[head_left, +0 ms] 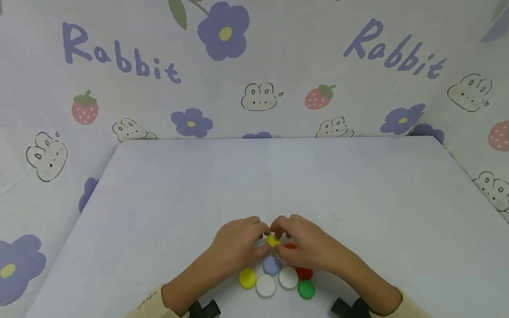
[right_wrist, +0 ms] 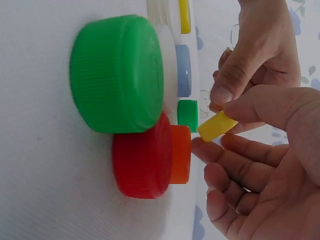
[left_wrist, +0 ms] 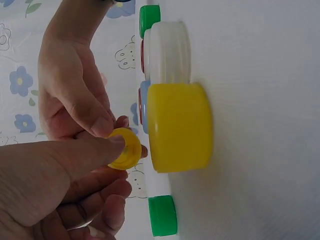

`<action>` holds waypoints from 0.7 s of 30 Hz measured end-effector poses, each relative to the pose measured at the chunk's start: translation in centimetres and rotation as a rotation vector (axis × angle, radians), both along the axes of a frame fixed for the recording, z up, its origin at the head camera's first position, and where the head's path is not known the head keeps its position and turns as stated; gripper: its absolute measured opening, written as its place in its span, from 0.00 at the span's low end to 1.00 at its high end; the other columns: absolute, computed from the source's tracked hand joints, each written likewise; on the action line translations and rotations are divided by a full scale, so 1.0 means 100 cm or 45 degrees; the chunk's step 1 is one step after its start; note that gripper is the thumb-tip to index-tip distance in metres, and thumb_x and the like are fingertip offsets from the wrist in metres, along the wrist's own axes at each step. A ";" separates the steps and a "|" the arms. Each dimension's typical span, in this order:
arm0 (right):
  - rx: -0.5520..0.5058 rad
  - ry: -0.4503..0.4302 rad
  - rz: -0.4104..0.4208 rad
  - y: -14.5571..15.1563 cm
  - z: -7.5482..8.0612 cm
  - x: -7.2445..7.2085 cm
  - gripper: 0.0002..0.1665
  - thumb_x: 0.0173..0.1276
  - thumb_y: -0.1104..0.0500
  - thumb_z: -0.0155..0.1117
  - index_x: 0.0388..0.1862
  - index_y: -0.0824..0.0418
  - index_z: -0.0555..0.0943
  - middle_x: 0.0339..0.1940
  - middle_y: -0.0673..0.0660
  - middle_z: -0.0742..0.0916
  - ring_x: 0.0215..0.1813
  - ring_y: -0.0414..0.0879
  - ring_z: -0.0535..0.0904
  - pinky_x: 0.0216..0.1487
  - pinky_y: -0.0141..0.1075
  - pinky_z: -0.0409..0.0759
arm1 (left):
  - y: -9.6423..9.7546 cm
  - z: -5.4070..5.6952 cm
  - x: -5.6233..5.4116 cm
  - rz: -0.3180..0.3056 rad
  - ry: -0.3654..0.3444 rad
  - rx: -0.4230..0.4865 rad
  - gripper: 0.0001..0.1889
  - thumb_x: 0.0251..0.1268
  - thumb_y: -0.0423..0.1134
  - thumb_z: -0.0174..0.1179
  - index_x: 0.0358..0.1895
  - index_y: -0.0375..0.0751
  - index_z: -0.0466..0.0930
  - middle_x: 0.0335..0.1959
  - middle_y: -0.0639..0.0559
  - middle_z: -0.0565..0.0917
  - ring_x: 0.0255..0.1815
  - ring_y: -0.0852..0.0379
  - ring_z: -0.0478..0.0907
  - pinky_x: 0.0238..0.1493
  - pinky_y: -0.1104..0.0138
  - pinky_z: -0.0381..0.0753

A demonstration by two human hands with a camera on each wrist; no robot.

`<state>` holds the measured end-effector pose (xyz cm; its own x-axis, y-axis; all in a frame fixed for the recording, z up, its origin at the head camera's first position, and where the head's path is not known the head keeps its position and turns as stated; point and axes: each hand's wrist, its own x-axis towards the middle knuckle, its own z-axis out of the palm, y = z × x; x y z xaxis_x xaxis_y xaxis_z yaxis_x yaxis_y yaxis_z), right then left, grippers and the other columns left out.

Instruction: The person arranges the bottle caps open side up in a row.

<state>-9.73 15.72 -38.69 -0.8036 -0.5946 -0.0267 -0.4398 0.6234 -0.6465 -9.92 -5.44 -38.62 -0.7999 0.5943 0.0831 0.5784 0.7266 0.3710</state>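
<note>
A small yellow bottle cap (head_left: 273, 240) is held up between both hands, its hollow side showing in the left wrist view. My left hand (head_left: 240, 243) pinches it, the thumb laid across its edge. From the other side my right hand (head_left: 308, 243) grips it between thumb and fingers. Nearer the body lie a blue cap (head_left: 271, 266), a larger yellow cap (head_left: 248, 278), two white caps (head_left: 265, 286), a red cap (head_left: 304, 273) and a green cap (head_left: 306, 289). An orange cap (right_wrist: 180, 154) is partly covered by my right hand in the head view.
A smaller green cap (left_wrist: 162, 216) stands on the white table (head_left: 179, 185), hidden in the head view. Behind the table hangs a cloth (head_left: 294, 39) printed with rabbits, flowers and strawberries. Black straps (head_left: 204, 309) show near both wrists.
</note>
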 end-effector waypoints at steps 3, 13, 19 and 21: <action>-0.069 -0.050 0.038 0.000 -0.001 0.000 0.14 0.67 0.65 0.66 0.50 0.55 0.77 0.43 0.45 0.83 0.46 0.42 0.78 0.51 0.38 0.80 | 0.000 0.000 0.000 -0.027 0.003 0.046 0.07 0.65 0.40 0.71 0.40 0.42 0.89 0.31 0.57 0.81 0.29 0.62 0.77 0.33 0.71 0.76; -0.138 -0.052 0.092 -0.002 -0.004 -0.001 0.11 0.68 0.66 0.67 0.43 0.53 0.78 0.40 0.46 0.83 0.44 0.43 0.78 0.49 0.37 0.80 | 0.000 -0.003 -0.004 -0.067 -0.044 0.087 0.09 0.67 0.39 0.69 0.28 0.44 0.84 0.21 0.60 0.73 0.22 0.65 0.67 0.26 0.72 0.69; -0.107 -0.075 0.056 -0.006 -0.005 -0.001 0.15 0.64 0.65 0.72 0.43 0.52 0.77 0.38 0.44 0.83 0.43 0.43 0.79 0.48 0.37 0.80 | -0.001 -0.005 -0.005 -0.059 -0.038 0.073 0.09 0.68 0.38 0.68 0.28 0.45 0.84 0.22 0.59 0.74 0.22 0.65 0.67 0.26 0.72 0.69; -0.103 -0.084 0.047 -0.008 -0.006 -0.001 0.16 0.63 0.65 0.74 0.43 0.52 0.77 0.37 0.43 0.83 0.43 0.42 0.79 0.47 0.36 0.80 | -0.001 -0.006 -0.004 -0.050 -0.041 0.069 0.10 0.68 0.37 0.67 0.26 0.45 0.83 0.22 0.59 0.74 0.21 0.65 0.67 0.25 0.72 0.68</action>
<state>-9.80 14.87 -39.27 -0.7791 -0.6262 -0.0298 -0.4163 0.5524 -0.7222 -10.36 -5.55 -39.19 -0.7791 0.6203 0.0909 0.5929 0.6820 0.4281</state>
